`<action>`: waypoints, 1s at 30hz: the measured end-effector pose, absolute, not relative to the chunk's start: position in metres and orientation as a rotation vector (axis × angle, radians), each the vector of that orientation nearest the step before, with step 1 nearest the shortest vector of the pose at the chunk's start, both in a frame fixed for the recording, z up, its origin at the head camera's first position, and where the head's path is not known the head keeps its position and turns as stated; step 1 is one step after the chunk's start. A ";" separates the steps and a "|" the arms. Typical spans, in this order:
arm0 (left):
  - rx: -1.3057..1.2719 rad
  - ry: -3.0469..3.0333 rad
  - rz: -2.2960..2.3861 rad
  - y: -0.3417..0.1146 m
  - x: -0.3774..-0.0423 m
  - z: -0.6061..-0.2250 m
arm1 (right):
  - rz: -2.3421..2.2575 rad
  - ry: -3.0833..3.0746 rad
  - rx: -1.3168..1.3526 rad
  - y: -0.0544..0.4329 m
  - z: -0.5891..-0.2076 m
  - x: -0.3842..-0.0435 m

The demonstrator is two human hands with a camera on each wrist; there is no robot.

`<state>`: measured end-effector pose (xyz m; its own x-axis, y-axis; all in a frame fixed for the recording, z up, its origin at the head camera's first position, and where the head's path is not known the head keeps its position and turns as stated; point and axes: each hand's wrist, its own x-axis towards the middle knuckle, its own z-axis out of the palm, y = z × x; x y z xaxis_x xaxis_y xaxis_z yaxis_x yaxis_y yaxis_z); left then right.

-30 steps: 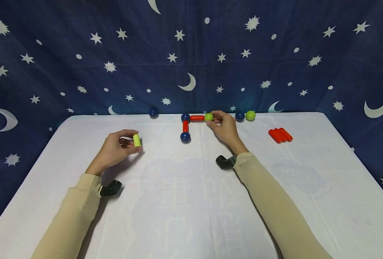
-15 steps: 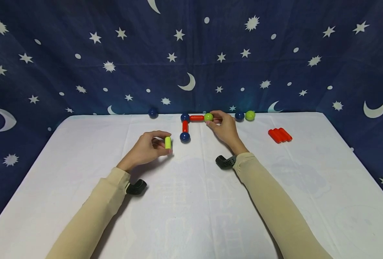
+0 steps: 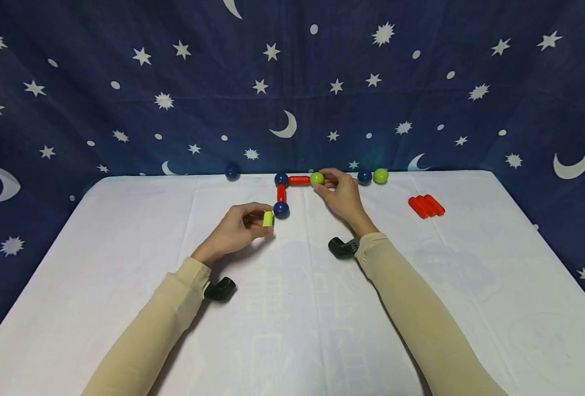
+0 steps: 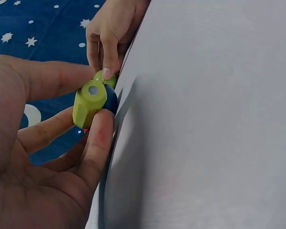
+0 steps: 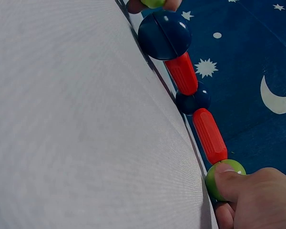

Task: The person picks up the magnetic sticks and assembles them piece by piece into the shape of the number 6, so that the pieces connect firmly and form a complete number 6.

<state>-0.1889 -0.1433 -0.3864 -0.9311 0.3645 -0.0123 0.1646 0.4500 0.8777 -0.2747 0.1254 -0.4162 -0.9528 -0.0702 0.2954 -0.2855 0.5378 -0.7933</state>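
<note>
While the left grip (image 3: 239,227) pinches a yellow-green rod (image 3: 268,218), the right grip (image 3: 344,196) pinches a green ball (image 3: 316,178).

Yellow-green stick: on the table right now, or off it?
Off: the left hand pinches the yellow-green stick, and the left wrist view shows it above the table.

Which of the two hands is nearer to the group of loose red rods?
Right. The right hand, pinching a green ball, is to the left of the loose red rods; the left hand, holding a yellow-green rod, is farther left.
</note>
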 end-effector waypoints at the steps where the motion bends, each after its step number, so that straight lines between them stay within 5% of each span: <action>1: 0.461 2.496 1.488 -0.143 -0.189 -0.387 | 1.377 -2.548 0.300 0.125 -0.416 -0.275; 30: 0.500 2.404 1.600 -0.131 -0.184 -0.392 | 1.375 -2.547 0.301 0.126 -0.417 -0.275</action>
